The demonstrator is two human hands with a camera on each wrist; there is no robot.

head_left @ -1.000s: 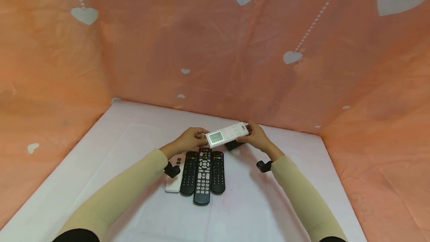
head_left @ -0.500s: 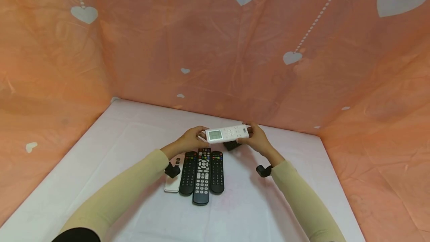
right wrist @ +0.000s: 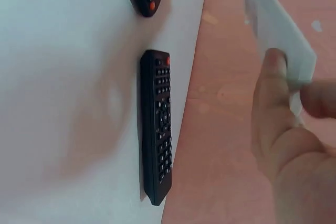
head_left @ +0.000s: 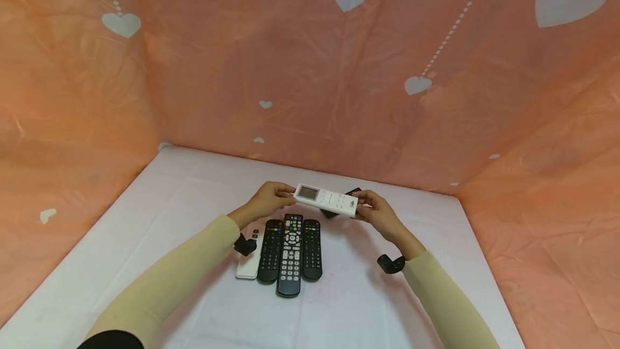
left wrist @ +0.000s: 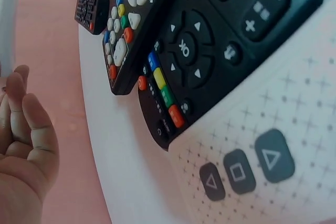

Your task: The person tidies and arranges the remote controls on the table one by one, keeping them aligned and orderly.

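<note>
A white remote control (head_left: 329, 200) with a small grey screen is held up off the table between both hands. My left hand (head_left: 269, 199) pinches its screen end, and my right hand (head_left: 380, 213) pinches the other end between thumb and fingers. The right wrist view shows the white remote (right wrist: 278, 27) edge-on in the right hand (right wrist: 294, 140). Beneath it, a small black remote (right wrist: 156, 124) lies on the table, partly hidden in the head view. Nearer me, a white remote (head_left: 248, 263), a black remote (head_left: 271, 252), a longer black remote (head_left: 290, 257) and another black remote (head_left: 312, 249) lie side by side.
The table (head_left: 358, 306) has a white cover. Orange cloth walls (head_left: 310, 69) with white hearts enclose its back and sides. A dark wrist camera (head_left: 245, 244) on the left wrist overlaps the lying white remote.
The held white remote has turned clockwise, its right end dropping lower. My right hand has moved slightly down and right, showing more of the small black remote behind.
</note>
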